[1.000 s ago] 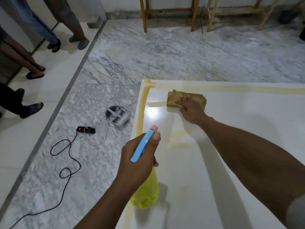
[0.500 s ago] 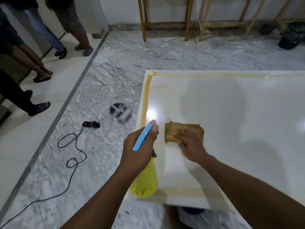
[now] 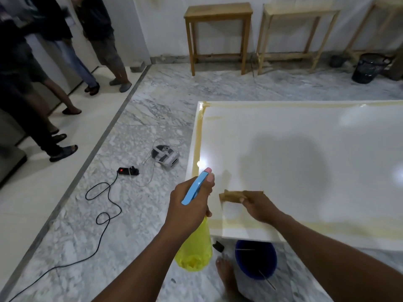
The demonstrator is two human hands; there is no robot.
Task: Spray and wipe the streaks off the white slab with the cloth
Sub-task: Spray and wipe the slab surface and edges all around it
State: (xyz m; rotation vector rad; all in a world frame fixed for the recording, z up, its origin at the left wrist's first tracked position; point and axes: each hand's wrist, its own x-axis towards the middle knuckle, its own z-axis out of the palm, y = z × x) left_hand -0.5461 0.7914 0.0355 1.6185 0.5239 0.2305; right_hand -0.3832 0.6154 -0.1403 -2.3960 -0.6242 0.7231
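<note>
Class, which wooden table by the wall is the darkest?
The leftmost table: its wood is dark brown, while the table beside it is pale.

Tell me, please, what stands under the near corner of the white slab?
A dark blue bucket stands partly under the white slab. Its far side and anything deeper beneath are covered by the slab.

slab (image 3: 305, 153): white, glossy, tan-streaked edges | cloth (image 3: 234, 196): tan, near-left corner | spray bottle (image 3: 194, 251): yellow

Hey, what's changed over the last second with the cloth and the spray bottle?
The right hand dragged the cloth down the white slab from near its far left corner toward the near edge. The left hand still holds the spray bottle, unchanged.
</note>
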